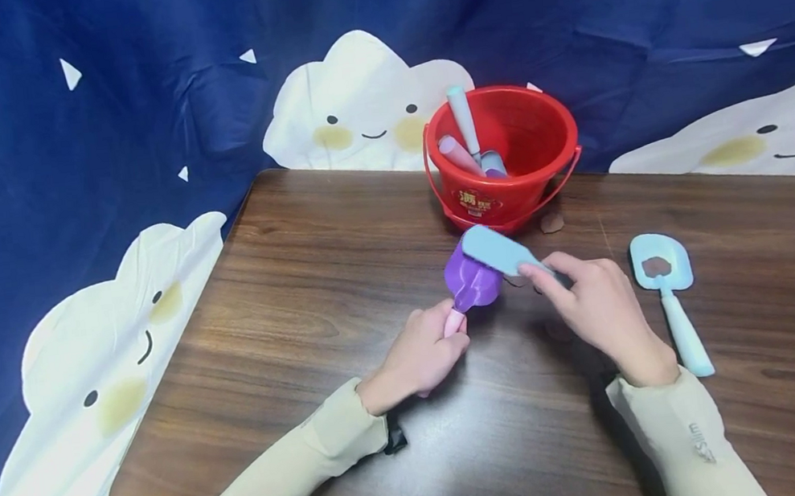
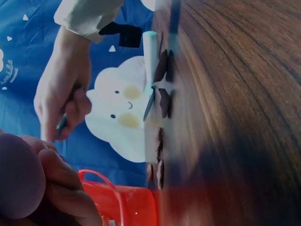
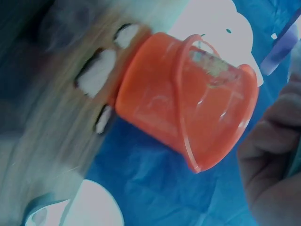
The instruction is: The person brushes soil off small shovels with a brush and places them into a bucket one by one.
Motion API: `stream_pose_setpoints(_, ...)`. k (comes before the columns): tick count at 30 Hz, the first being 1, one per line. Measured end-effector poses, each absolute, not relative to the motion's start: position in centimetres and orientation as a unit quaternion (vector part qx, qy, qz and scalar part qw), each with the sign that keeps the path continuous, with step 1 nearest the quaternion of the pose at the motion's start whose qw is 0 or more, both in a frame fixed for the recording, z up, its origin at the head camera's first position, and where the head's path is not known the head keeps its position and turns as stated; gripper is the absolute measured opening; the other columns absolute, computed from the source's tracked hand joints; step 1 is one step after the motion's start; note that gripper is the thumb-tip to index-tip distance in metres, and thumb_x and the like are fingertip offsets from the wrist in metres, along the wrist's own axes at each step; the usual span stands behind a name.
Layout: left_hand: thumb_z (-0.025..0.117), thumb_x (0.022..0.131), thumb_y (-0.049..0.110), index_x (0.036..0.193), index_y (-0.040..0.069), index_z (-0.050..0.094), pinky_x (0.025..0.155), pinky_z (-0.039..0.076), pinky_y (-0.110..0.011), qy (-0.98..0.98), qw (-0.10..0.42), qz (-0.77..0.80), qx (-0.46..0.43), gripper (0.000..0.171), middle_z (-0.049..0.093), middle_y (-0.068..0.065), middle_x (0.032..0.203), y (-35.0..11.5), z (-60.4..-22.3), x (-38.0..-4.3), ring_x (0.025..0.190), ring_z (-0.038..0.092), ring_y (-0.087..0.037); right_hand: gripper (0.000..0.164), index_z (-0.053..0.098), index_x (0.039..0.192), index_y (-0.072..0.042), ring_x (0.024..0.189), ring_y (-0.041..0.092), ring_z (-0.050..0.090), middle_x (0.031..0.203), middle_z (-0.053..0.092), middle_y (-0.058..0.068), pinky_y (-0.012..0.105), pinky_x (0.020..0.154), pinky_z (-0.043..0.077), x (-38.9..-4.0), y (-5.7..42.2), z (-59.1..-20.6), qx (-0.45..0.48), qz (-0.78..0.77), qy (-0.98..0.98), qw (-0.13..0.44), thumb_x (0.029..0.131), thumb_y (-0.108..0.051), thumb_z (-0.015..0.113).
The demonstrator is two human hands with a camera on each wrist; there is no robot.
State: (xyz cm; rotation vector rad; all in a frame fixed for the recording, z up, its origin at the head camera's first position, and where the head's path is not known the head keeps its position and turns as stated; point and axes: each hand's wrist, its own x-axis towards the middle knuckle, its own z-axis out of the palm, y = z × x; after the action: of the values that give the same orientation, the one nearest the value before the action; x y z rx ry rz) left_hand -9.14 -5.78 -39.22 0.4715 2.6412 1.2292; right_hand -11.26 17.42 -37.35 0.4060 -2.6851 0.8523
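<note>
My left hand (image 1: 419,351) grips the pink handle (image 1: 454,322) of a purple toy scoop (image 1: 477,286). Over the scoop's mouth lies the light blue blade of a toy shovel (image 1: 496,250), held by my right hand (image 1: 595,300) with thumb and fingers. Whether blade and scoop touch, I cannot tell. In the left wrist view, the rounded handle end covers part of my left hand (image 2: 63,188), and my right hand (image 2: 63,89) is beyond it. At the edge of the right wrist view, my right hand (image 3: 277,150) is partly cut off.
A red bucket (image 1: 487,198) with several toy tools stands at the table's back. Right of my right hand lies a pale blue shovel (image 1: 686,331) with a brown patch on its blade. Several flat brown pieces (image 2: 163,101) lie on the wooden table (image 1: 286,292), some beside the bucket.
</note>
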Motion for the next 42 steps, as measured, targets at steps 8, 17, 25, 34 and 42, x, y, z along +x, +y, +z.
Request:
stream_pose_setpoints(8,0.059,0.080,0.013,0.083,0.014,0.058,0.045,0.039,-0.020,0.896,0.090,0.399,0.175,0.004,0.050,0.006,0.061,-5.9,-38.9,-9.3,0.053,0.046,-0.006,0.030,0.071,0.088,-0.008,0.048,0.014,0.035,0.048,0.046,0.001,0.025,0.045,0.027,-11.3,19.2,-37.8,0.065,0.323,-0.928,0.177,0.090,-0.037,0.065)
stream_pose_setpoints(17,0.054,0.083,0.017,0.086,0.015,0.061,0.047,0.036,-0.021,0.908,0.025,0.366,0.201,0.008,0.050,0.008,0.060,-6.3,-38.1,-9.9,0.052,0.044,-0.006,0.027,0.070,0.083,-0.005,0.048,0.018,0.037,0.046,0.044,0.004,0.031,0.050,0.025,-11.2,19.9,-38.2,0.035,0.305,-0.927,0.215,0.089,-0.032,0.067)
stream_pose_setpoints(25,0.050,0.090,0.018,0.112,0.012,0.056,0.053,0.041,-0.024,0.913,0.051,0.307,0.266,0.023,0.050,0.004,0.070,-6.6,-37.0,-10.8,0.062,0.050,-0.011,0.031,0.070,0.084,-0.004,0.047,0.017,0.034,0.046,0.041,0.001,0.030,0.046,0.025,-10.8,20.3,-38.6,0.027,0.298,-0.934,0.194,0.089,-0.034,0.066)
stream_pose_setpoints(34,0.054,0.096,0.021,0.112,0.011,0.054,0.053,0.044,-0.022,0.913,0.003,0.296,0.281,0.019,0.052,0.001,0.072,-6.6,-35.3,-12.3,0.063,0.052,-0.012,0.038,0.070,0.087,-0.001,0.047,0.019,0.036,0.044,0.043,0.002,0.031,0.049,0.027,-10.7,20.6,-38.7,0.028,0.286,-0.942,0.171,0.091,-0.038,0.063)
stream_pose_setpoints(42,0.053,0.083,0.014,0.081,0.013,0.046,0.053,0.042,-0.024,0.928,0.000,0.297,0.225,0.007,0.046,-0.002,0.068,-5.9,-33.0,-14.2,0.062,0.046,-0.013,0.039,0.070,0.090,-0.001,0.046,0.018,0.038,0.046,0.046,0.003,0.031,0.048,0.028,-10.7,20.7,-38.8,0.033,0.284,-0.944,0.163,0.092,-0.039,0.062)
